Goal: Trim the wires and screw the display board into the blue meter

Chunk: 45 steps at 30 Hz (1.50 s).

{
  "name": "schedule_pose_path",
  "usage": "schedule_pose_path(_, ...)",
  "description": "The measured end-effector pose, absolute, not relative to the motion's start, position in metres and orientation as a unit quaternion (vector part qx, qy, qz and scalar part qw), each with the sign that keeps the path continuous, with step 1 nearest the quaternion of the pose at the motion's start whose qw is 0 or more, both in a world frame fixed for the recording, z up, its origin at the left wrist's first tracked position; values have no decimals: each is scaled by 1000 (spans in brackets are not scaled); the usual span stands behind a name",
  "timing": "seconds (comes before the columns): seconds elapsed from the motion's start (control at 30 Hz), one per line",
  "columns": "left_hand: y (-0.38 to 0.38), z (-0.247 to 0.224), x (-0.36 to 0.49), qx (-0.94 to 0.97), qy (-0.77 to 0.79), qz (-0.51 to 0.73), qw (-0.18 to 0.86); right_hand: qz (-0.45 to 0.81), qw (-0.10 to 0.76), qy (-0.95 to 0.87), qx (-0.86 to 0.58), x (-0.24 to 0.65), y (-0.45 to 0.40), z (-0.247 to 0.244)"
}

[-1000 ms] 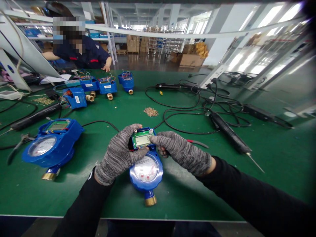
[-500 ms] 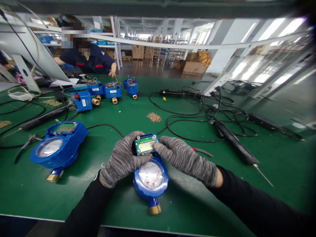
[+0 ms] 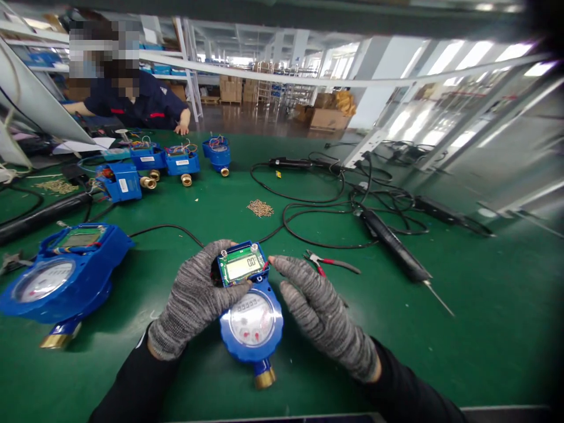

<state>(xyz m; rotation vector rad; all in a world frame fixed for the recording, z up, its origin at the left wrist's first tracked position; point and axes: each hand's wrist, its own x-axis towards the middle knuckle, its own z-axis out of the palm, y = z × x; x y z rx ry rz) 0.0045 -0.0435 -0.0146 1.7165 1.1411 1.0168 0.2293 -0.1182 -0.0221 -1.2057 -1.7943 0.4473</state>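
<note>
One blue meter (image 3: 252,320) is at the lower centre of the head view, its round dial facing up and its brass fitting (image 3: 265,378) pointing to the bottom edge. Above the dial, a green circuit board (image 3: 230,257) carries a lit display (image 3: 238,268) showing digits.

The left hand (image 3: 191,302), in a grey knitted glove, grasps the meter's upper housing from the left, thumb across the lower edge of the board. The right hand (image 3: 324,317), gloved alike, has its fingers extended and loose, holding nothing; its index fingertip is at the housing's right edge, whether touching or just beside it I cannot tell.

Red-handled pliers (image 3: 341,264) lie right of centre, near a black electric screwdriver (image 3: 392,244). A pile of screws (image 3: 259,208) sits above the meter. At the left edge stands a second meter (image 3: 94,282) with an exposed board. Four further blue units (image 3: 183,165) are grouped at upper left, below a co-worker (image 3: 150,100) in dark clothing, one hand on the green table (image 3: 211,382).
</note>
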Motion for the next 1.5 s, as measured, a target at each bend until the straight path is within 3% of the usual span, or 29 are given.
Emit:
schedule_pose_path(0.2, -42, -11, 0, 649, 458, 379, 474, 359, 503, -646, -447, 212, -127, -42)
schedule_pose_path(0.4, -47, -4, 1, 616, 459, 380, 516, 418, 496, -623, -437, 211, -114, -29)
schedule_pose_path(0.67, -46, 1, 10, 651, 449, 383, 477, 631, 416, -480, -445, 190, -58, 2)
schedule_pose_path(0.77, -45, 4, 7, 637, 431, 378, 516, 698, 415, -460, -358, 191, -55, 1)
schedule_pose_path(0.9, -48, 4, -4, 626, 392, 360, 570, 696, 387, -506, -332, 197, -54, -2)
schedule_pose_path(1.1, -62, -4, -37, 658, 433, 462, 407, 676, 362, -516, -382, 201, -49, -2)
schedule_pose_path(1.27, -67, -12, -46, 729, 460, 423, 277, 660, 356, -519, -410, 199, -48, -4)
schedule_pose_path(1.5, -65, -17, -28, 723, 481, 441, 228, 633, 384, -538, -403, 198, -52, -11)
